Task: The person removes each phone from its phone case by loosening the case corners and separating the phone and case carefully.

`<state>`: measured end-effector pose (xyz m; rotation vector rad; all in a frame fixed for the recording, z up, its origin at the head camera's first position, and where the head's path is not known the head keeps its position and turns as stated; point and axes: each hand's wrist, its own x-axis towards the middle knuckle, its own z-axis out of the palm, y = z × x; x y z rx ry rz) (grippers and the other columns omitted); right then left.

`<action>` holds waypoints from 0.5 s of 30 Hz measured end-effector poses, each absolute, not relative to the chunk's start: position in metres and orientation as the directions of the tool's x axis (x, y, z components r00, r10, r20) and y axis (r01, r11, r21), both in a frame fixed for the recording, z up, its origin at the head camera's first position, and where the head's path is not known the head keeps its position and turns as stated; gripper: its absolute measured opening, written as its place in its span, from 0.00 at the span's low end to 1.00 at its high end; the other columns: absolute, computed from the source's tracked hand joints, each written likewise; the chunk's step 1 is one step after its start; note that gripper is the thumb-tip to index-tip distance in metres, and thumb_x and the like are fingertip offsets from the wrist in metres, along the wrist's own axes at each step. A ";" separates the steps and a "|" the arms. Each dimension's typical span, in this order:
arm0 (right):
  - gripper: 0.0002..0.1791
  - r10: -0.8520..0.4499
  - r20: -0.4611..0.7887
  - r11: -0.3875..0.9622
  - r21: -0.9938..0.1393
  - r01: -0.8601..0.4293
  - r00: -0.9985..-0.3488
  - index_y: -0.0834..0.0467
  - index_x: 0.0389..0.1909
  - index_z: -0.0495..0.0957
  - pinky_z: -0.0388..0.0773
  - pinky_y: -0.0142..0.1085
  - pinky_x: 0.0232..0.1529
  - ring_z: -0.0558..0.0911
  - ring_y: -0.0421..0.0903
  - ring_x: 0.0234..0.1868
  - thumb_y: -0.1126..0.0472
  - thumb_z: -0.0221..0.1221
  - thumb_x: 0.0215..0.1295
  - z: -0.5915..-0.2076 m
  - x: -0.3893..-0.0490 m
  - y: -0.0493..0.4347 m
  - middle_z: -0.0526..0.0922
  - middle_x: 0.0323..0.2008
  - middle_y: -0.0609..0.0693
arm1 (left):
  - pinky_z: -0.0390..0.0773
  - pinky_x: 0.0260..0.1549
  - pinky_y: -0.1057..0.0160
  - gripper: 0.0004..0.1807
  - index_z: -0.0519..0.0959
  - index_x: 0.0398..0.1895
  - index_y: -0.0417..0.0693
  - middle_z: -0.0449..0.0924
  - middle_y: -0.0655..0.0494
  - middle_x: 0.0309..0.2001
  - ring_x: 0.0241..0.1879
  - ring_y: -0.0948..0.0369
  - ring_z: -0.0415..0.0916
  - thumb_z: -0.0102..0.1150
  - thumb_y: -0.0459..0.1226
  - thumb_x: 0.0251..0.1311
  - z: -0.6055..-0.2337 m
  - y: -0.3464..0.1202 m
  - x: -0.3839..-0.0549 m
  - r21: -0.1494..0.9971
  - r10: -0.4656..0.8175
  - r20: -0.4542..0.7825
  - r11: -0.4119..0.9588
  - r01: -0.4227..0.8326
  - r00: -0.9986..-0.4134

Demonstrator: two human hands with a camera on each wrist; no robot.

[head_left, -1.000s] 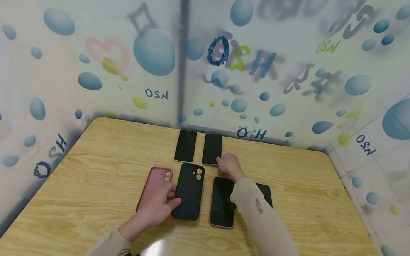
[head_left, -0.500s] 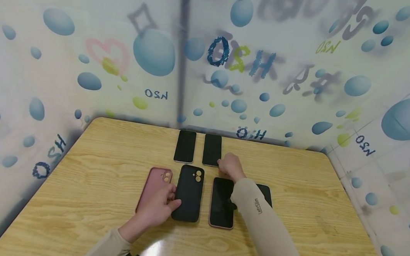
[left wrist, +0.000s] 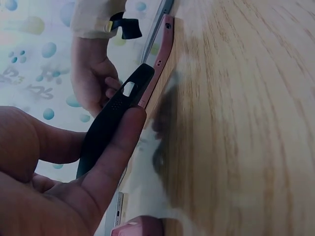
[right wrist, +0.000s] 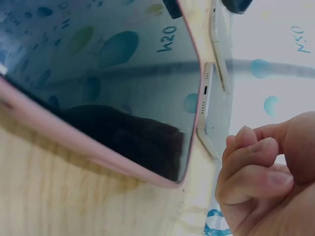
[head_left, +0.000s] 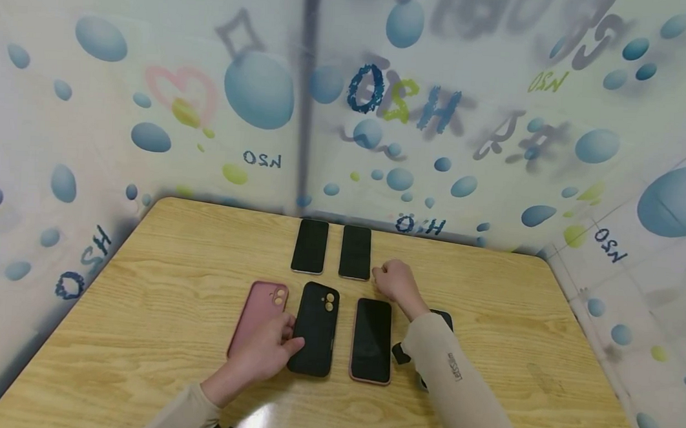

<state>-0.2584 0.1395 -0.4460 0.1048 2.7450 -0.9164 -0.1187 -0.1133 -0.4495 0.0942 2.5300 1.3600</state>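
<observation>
In the head view my left hand (head_left: 267, 347) pinches the lower left edge of a black phone case (head_left: 315, 329), its back and camera holes facing up. The left wrist view shows the black case (left wrist: 110, 115) tilted above the table, thumb and fingers on opposite faces. My right hand (head_left: 396, 281) holds nothing, its fingers loosely curled, just right of a dark-screened phone (head_left: 355, 252). A second phone (head_left: 310, 246) lies to that one's left. Below the right hand lies a phone in a pink case (head_left: 371, 341). In the right wrist view the curled fingers (right wrist: 253, 172) touch no phone.
A pink phone case (head_left: 259, 316) lies partly under my left hand. Another phone (head_left: 442, 318) is mostly covered by the right sleeve (head_left: 457, 375). Patterned curtains (head_left: 438, 174) rise behind the wooden table (head_left: 517, 326).
My right hand has drawn off the back right phone's lower corner, toward the right. The black case has come slightly nearer to me in the left hand's grip.
</observation>
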 end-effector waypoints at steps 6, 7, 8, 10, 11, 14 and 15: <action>0.27 -0.050 -0.164 0.782 -0.620 0.063 -0.985 0.56 0.14 0.69 0.62 0.34 0.19 0.66 0.44 0.16 0.57 0.52 0.79 -0.445 -0.246 0.143 0.69 0.13 0.48 | 0.83 0.44 0.49 0.17 0.76 0.53 0.30 0.83 0.43 0.42 0.45 0.51 0.81 0.65 0.34 0.67 -0.449 -0.113 -0.118 0.801 0.172 -0.200 0.596 -0.059 -0.965; 0.26 -0.056 -0.155 0.781 -0.622 0.053 -0.986 0.57 0.15 0.71 0.63 0.34 0.20 0.67 0.44 0.16 0.57 0.52 0.79 -0.445 -0.244 0.143 0.70 0.14 0.48 | 0.83 0.42 0.50 0.16 0.76 0.51 0.30 0.83 0.45 0.39 0.42 0.53 0.80 0.65 0.34 0.67 -0.449 -0.113 -0.118 0.799 0.172 -0.196 0.598 -0.056 -0.965; 0.25 -0.064 -0.147 0.781 -0.623 0.042 -0.987 0.58 0.16 0.73 0.64 0.34 0.20 0.68 0.44 0.17 0.56 0.52 0.79 -0.445 -0.243 0.144 0.72 0.15 0.48 | 0.82 0.39 0.52 0.15 0.77 0.49 0.31 0.82 0.47 0.37 0.39 0.54 0.80 0.66 0.34 0.67 -0.449 -0.113 -0.117 0.798 0.173 -0.191 0.601 -0.050 -0.966; 0.24 -0.077 -0.137 0.777 -0.629 0.027 -0.987 0.61 0.20 0.76 0.65 0.34 0.22 0.70 0.45 0.18 0.56 0.52 0.79 -0.443 -0.239 0.144 0.75 0.17 0.49 | 0.80 0.33 0.57 0.12 0.77 0.44 0.34 0.80 0.51 0.32 0.33 0.57 0.77 0.67 0.35 0.66 -0.449 -0.113 -0.117 0.793 0.174 -0.170 0.609 -0.030 -0.970; 0.23 -0.083 -0.133 0.773 -0.634 0.020 -0.988 0.62 0.22 0.78 0.66 0.34 0.22 0.70 0.45 0.18 0.56 0.52 0.79 -0.442 -0.238 0.144 0.76 0.18 0.50 | 0.78 0.31 0.59 0.11 0.78 0.42 0.36 0.79 0.53 0.29 0.30 0.59 0.75 0.68 0.35 0.66 -0.449 -0.113 -0.116 0.788 0.176 -0.158 0.615 -0.017 -0.972; 0.22 -0.090 -0.130 0.758 -0.652 0.017 -0.987 0.64 0.26 0.81 0.67 0.35 0.21 0.72 0.46 0.19 0.56 0.52 0.79 -0.439 -0.235 0.145 0.78 0.19 0.51 | 0.74 0.26 0.61 0.10 0.78 0.36 0.39 0.75 0.57 0.24 0.25 0.61 0.71 0.70 0.35 0.64 -0.450 -0.113 -0.116 0.763 0.181 -0.115 0.646 0.030 -0.977; 0.22 -0.091 -0.130 0.754 -0.657 0.017 -0.987 0.64 0.26 0.81 0.67 0.35 0.21 0.72 0.46 0.19 0.56 0.53 0.79 -0.438 -0.234 0.145 0.79 0.19 0.51 | 0.74 0.27 0.61 0.10 0.78 0.35 0.40 0.76 0.58 0.23 0.25 0.62 0.71 0.70 0.35 0.64 -0.450 -0.113 -0.116 0.749 0.181 -0.101 0.661 0.045 -0.978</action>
